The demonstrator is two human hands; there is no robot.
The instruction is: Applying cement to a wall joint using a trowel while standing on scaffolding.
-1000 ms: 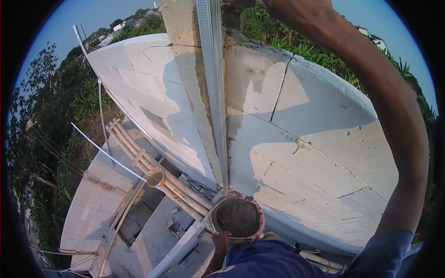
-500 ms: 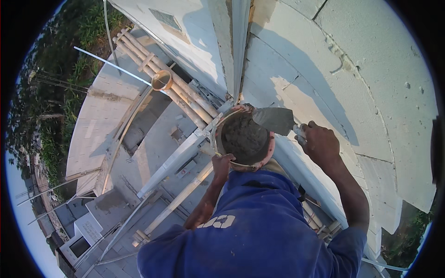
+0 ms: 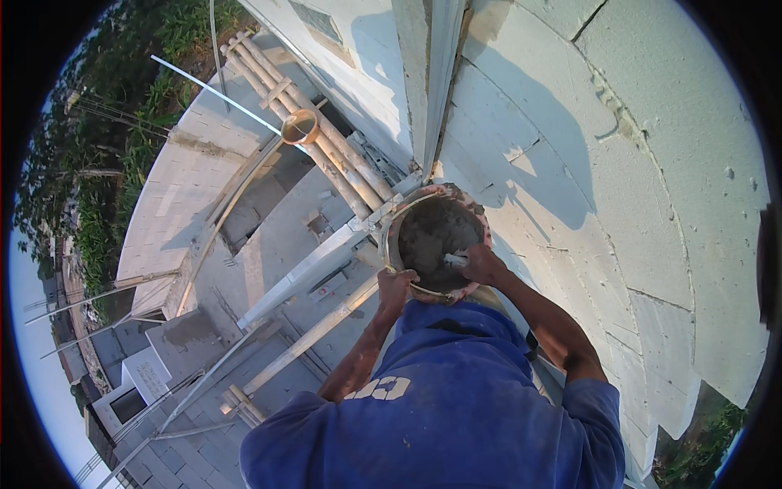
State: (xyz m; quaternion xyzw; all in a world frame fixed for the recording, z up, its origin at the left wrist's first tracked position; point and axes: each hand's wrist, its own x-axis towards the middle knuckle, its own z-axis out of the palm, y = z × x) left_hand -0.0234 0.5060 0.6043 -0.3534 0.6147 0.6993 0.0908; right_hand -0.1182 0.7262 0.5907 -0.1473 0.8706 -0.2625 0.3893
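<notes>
A round bucket (image 3: 483, 213) with a mortar-smeared rim stands in front of me, beside the block wall. Wet grey mortar (image 3: 436, 232) fills much of it. My left hand (image 3: 397, 287) is closed on the bucket's near left rim. In my right hand (image 3: 482, 266) is a trowel (image 3: 456, 259), gripped by its pale handle over the near right part of the bucket. The trowel's blade is down in the mortar and hidden from sight.
On my right rises a pale block wall (image 3: 652, 204) with open joints. A concrete post (image 3: 419, 81) stands ahead. Bamboo poles (image 3: 326, 155) carry a small orange-brown bucket (image 3: 300, 127) at the far left. A grey floor (image 3: 281, 216) lies far below, with a timber pole (image 3: 318, 342) across it.
My right hand has come left and down from beside the wall, taking the trowel blade from above the bucket's right rim into the mortar. My left hand stays on the rim.
</notes>
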